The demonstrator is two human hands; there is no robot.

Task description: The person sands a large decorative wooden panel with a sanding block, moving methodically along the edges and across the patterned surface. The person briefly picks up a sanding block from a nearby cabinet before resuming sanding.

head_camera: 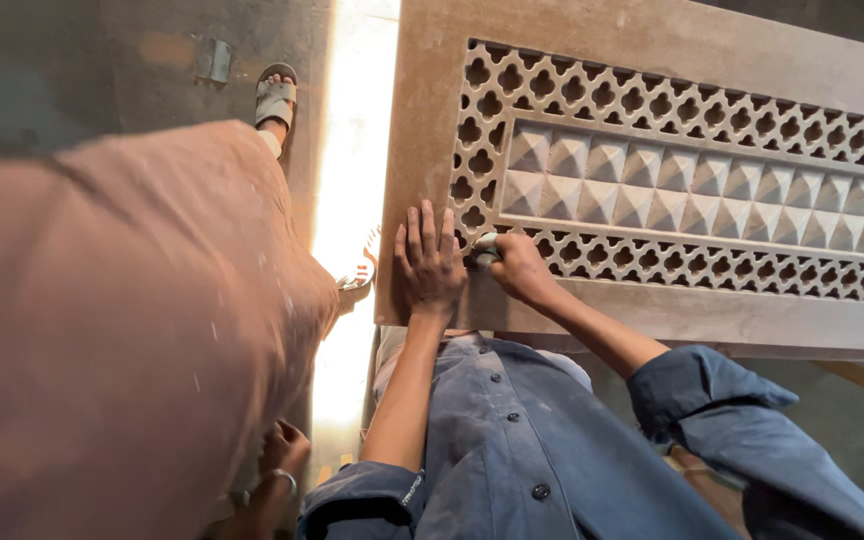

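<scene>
Blue shirt (pixel 512 440) below; right hand (pixel 520 268) fingers pinch small pale piece (pixel 485 247) against carved panel (pixel 652 180)

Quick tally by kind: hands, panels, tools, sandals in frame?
Hands: 3 - left hand, right hand, another person's hand
Carved wooden panel: 1
Small tool in the right hand: 1
Sandal: 1
Total: 6

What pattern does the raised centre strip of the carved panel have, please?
Rows of small pyramid studs on the centre strip, head view.
</scene>
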